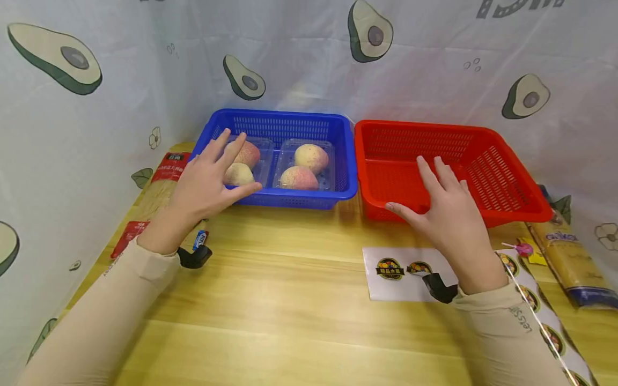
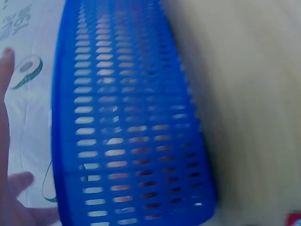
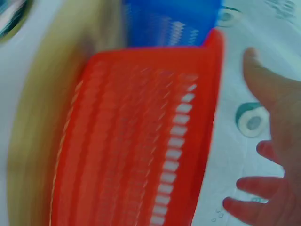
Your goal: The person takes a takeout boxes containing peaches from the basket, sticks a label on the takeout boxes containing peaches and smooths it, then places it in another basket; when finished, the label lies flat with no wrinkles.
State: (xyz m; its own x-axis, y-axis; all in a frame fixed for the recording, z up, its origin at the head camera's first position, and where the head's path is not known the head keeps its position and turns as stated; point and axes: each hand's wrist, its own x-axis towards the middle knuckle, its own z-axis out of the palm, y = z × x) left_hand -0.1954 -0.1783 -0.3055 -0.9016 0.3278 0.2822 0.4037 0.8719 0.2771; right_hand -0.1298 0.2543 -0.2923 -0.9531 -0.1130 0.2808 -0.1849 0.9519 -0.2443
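My left hand reaches over the near left part of a blue basket, fingers spread and holding nothing. Inside that basket sit clear plastic trays with several peaches, some hidden behind my hand. Over the near side of a red basket hovers my right hand, its fingers apart and nothing in its grasp. The left wrist view shows the slotted wall of the blue basket beside my fingers; the right wrist view shows the wall of the red basket alongside my right hand.
A white sheet with round fruit stickers lies below the red basket, and a longer sticker strip runs along the right. Pasta packs lie at both sides, with a pink lollipop at right. A printed curtain hangs behind.
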